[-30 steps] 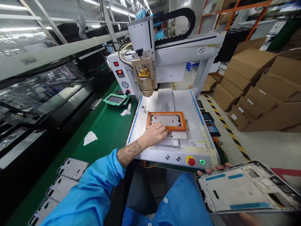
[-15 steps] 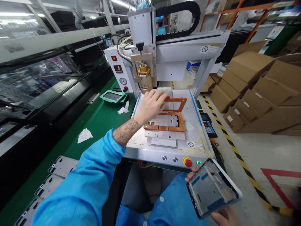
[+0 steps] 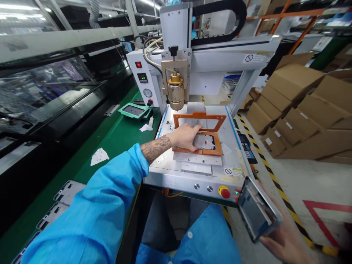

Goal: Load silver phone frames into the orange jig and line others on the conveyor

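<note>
Left hand (image 3: 185, 136) is pressing flat on the frame (image 3: 205, 141) in my orange jig (image 3: 217, 148), while right hand (image 3: 286, 242), at four o'clock, is gripping a second frame (image 3: 257, 209) edgewise, likely slipping.

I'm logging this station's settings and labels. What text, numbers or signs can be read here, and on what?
"120": green digits, faint, on the small display of the white control box.
Prohibition symbols, no words: sticker on gantry beam and sticker on machine bed.
Round gauge, pendant keypad, carton labels: too small to read.
</note>
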The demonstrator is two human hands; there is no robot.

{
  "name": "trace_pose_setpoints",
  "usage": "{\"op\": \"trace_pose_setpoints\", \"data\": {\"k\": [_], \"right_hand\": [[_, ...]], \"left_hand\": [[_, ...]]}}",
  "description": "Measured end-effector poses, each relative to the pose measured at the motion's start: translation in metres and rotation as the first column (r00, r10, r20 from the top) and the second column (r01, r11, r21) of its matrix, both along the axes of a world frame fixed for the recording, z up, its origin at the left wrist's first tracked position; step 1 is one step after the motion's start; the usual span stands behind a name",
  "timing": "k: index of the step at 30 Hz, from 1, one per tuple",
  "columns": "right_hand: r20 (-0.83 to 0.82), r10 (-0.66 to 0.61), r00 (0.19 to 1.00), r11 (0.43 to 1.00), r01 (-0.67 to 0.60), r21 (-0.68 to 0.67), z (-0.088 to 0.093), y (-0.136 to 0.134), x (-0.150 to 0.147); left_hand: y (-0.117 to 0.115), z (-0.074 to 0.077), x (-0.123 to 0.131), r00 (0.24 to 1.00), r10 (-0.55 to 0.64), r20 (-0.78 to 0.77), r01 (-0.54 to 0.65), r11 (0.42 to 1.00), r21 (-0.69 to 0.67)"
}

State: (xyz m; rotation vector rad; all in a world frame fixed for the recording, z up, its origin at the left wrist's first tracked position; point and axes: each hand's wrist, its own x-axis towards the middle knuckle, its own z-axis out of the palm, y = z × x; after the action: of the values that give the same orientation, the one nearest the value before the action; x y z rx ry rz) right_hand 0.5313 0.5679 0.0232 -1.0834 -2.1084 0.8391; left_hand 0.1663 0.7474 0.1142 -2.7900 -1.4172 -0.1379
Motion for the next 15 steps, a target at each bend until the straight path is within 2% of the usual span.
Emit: {"op": "trace_pose_setpoints", "data": {"k": [3,5,7,9,10,12,13,15], "right_hand": [[0.019,-0.002,1.000,1.000,0.001,0.027,0.050,0.052,0.001],[0.166,0.016,0.986,0.995,-0.033,0.096,0.076,0.095,-0.022],[0.379,0.064,0.923,0.985,-0.120,0.127,0.094,0.136,-0.066],[0.553,0.114,0.825,0.972,-0.207,0.107,0.104,0.171,-0.117],[0.617,0.135,0.775,0.967,-0.240,0.089,0.106,0.185,-0.140],[0.696,0.171,0.697,0.955,-0.291,0.057,0.105,0.207,-0.174],[0.719,0.184,0.670,0.948,-0.314,0.049,0.103,0.215,-0.183],[0.748,0.192,0.635,0.938,-0.343,0.051,0.097,0.225,-0.192]], "left_hand": [[-0.020,0.022,-0.005,0.998,-0.046,-0.033,0.049,0.995,0.092],[-0.050,0.036,-0.029,0.997,-0.030,-0.074,0.039,0.991,0.129],[-0.089,0.044,-0.072,0.991,0.065,-0.115,-0.050,0.990,0.131],[-0.133,0.046,-0.130,0.957,0.258,-0.128,-0.246,0.964,0.103],[-0.155,0.044,-0.162,0.918,0.374,-0.131,-0.366,0.927,0.082],[-0.200,0.039,-0.226,0.787,0.603,-0.130,-0.602,0.797,0.050],[-0.221,0.036,-0.256,0.699,0.705,-0.123,-0.707,0.706,0.031],[-0.259,0.031,-0.308,0.484,0.869,-0.103,-0.874,0.485,-0.012]]}}
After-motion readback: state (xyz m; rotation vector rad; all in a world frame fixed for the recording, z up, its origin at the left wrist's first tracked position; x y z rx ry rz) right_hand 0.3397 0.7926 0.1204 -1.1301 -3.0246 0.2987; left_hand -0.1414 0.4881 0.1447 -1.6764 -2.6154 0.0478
